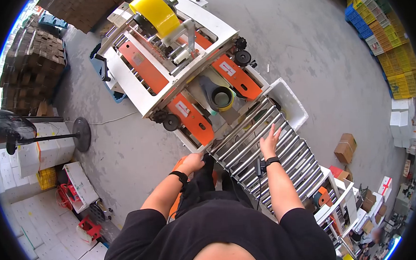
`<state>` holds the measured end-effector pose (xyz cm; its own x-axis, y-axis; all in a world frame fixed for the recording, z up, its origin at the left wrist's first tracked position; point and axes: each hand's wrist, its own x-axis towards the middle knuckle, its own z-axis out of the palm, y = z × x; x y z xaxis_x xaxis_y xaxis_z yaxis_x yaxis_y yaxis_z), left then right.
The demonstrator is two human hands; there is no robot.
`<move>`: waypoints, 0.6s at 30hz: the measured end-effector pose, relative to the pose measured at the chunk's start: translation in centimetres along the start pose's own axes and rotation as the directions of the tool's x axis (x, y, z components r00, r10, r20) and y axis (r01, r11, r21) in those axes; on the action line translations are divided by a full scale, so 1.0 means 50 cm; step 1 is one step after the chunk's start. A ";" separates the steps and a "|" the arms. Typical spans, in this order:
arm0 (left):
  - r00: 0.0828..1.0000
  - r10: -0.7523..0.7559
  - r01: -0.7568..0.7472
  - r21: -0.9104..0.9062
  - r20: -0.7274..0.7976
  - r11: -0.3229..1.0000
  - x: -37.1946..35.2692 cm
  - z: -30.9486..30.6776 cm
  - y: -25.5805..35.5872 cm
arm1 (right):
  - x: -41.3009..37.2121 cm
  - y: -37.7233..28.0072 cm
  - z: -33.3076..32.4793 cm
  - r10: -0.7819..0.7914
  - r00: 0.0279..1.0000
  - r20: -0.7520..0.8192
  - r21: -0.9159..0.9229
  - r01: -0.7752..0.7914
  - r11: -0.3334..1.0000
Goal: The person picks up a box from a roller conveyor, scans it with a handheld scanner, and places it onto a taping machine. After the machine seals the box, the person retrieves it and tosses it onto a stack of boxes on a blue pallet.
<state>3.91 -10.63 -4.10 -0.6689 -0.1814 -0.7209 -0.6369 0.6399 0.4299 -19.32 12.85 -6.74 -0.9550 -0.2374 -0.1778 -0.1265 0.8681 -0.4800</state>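
Observation:
My right hand (269,143) hovers low over the metal roller conveyor (275,159), fingers stretched out and spread, with nothing in them. A dark band and a small black device (260,167) with a cable show at that wrist. On the other side my left hand (192,164) is closed beside the near end of the rollers, close to my dark trousers; what its fingers hold, if anything, is hidden. Just beyond both hands stands a carton-sealing machine (156,90) with orange side guides (190,117) and a big yellow tape roll (157,12) on top.
A white foam box (291,102) sits right of the conveyor. Left are a standing fan (43,136) and white cartons (53,237). A brown box (345,147) lies on the floor at right, and colored crates (392,61) are stacked beyond. A second machine (332,203) adjoins the lower right.

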 end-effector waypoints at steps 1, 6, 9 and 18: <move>0.993 -0.118 0.118 -0.012 0.030 0.993 0.001 0.015 -0.040 | -0.023 0.056 -0.011 0.107 0.994 0.027 -0.164 -0.102 0.981; 0.907 -0.417 0.421 -0.112 0.058 0.900 -0.041 0.046 -0.176 | -0.205 0.222 -0.101 0.508 0.861 -0.014 -0.292 -0.490 0.821; 0.896 -0.442 0.445 -0.142 0.056 0.884 -0.052 0.065 -0.188 | -0.299 0.240 -0.140 0.582 0.813 0.015 -0.279 -0.556 0.783; 0.988 -0.151 0.150 -0.037 -0.017 0.988 0.005 0.108 -0.024 | -0.347 0.247 -0.071 0.144 0.988 0.059 -0.092 -0.138 0.986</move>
<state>6.60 -7.41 -7.75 -0.5714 -0.2889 -0.7681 -0.7442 0.5770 0.3366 -5.25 29.22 -6.54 -0.9456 -0.1355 -0.2958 -0.0175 0.9290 -0.3697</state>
